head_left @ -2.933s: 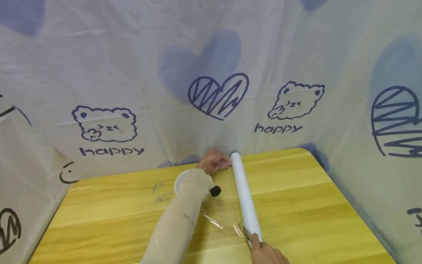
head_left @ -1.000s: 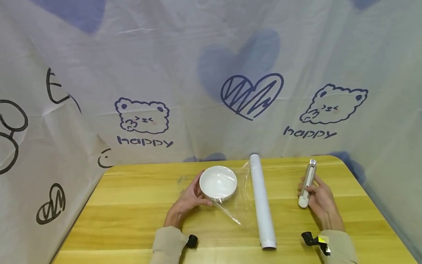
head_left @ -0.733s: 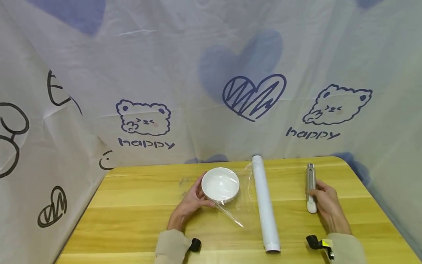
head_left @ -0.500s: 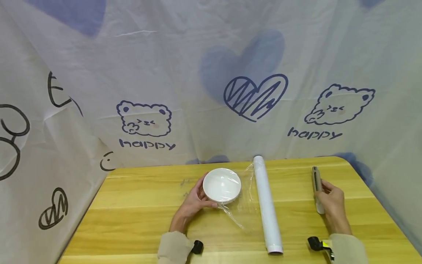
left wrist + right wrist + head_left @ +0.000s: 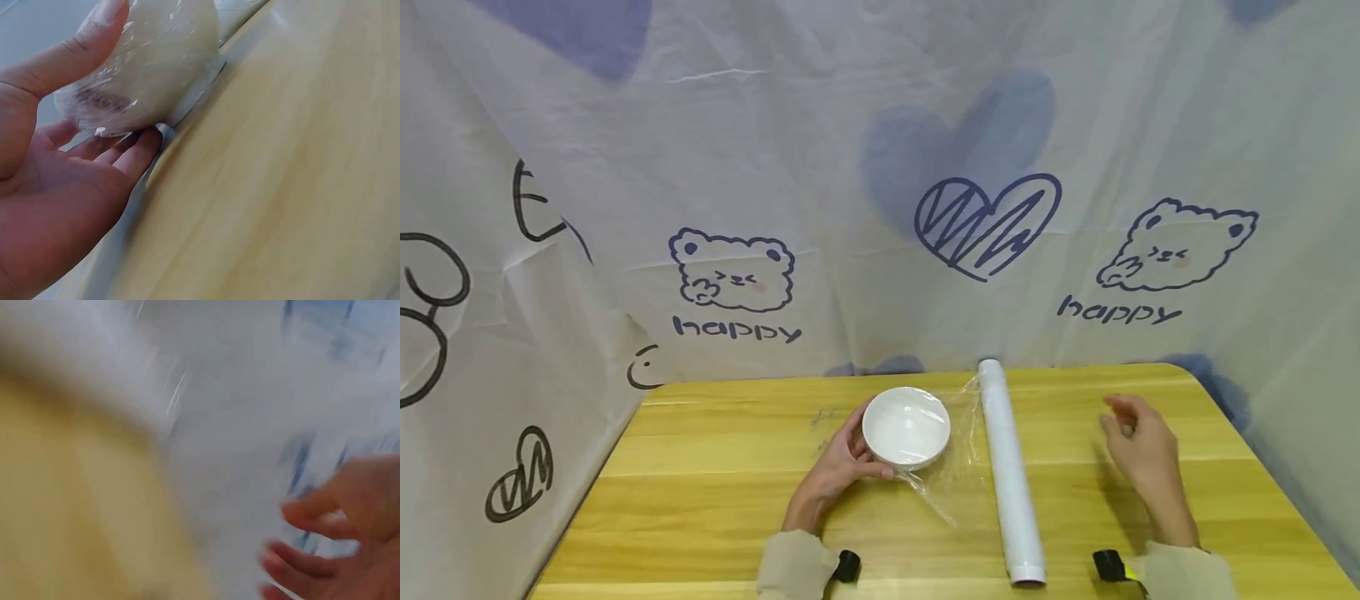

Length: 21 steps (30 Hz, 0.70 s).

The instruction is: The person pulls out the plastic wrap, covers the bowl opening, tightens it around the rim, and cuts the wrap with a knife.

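A white bowl [image 5: 906,427] with clear cling film [image 5: 951,467] over it stands on the table left of centre. My left hand [image 5: 842,458] grips the bowl from its left side; in the left wrist view its thumb lies along the film-covered wall, fingertips under the base. The loose film stretches right toward a long white roll [image 5: 1011,475] lying front to back. My right hand [image 5: 1142,442] hovers above the table right of the roll, fingers loosely curled. A small grey spot shows between its thumb and fingers. In the blurred right wrist view, a gap separates thumb and fingertips. No utility knife shows.
The yellow wood-grain table [image 5: 715,483] ends at the back against a white curtain [image 5: 850,167] with hearts and bear drawings. A similar curtain hangs on each side. Black wrist cameras [image 5: 847,567] sit at both cuffs.
The scissors-like cutting near the roll has ended; the right hand moved right with a utility knife, turned it over, and now the knife is out of sight. The left hand came to the bowl.
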Each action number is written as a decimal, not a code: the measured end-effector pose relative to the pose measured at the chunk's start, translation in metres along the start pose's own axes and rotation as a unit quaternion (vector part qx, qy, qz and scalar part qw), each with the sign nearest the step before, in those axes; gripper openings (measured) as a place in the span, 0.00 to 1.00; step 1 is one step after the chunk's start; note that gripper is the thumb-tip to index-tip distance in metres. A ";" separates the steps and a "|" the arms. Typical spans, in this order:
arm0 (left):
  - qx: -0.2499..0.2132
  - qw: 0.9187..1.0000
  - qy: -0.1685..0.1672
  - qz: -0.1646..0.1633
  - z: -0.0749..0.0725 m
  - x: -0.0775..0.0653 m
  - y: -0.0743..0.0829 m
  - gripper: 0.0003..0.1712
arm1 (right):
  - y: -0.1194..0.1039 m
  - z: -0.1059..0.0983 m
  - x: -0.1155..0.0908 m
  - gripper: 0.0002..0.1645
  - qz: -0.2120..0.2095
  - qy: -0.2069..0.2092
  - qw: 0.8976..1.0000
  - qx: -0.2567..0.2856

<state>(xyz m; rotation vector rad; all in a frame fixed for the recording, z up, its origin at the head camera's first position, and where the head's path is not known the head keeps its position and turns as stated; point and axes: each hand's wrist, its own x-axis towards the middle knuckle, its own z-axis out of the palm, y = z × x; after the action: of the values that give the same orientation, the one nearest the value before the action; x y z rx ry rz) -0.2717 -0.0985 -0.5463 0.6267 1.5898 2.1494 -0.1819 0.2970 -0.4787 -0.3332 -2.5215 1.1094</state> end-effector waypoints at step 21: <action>0.007 1.000 0.007 0.009 -0.010 -0.004 -0.002 0.59 | -0.111 0.059 -0.074 0.12 -0.160 -0.306 0.935 -0.080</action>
<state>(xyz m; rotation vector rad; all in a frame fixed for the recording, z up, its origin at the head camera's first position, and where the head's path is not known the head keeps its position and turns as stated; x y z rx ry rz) -0.2736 -0.1080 -0.5508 0.6337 1.6142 2.1625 -0.1468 0.1578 -0.4499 0.4499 -3.0550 0.9827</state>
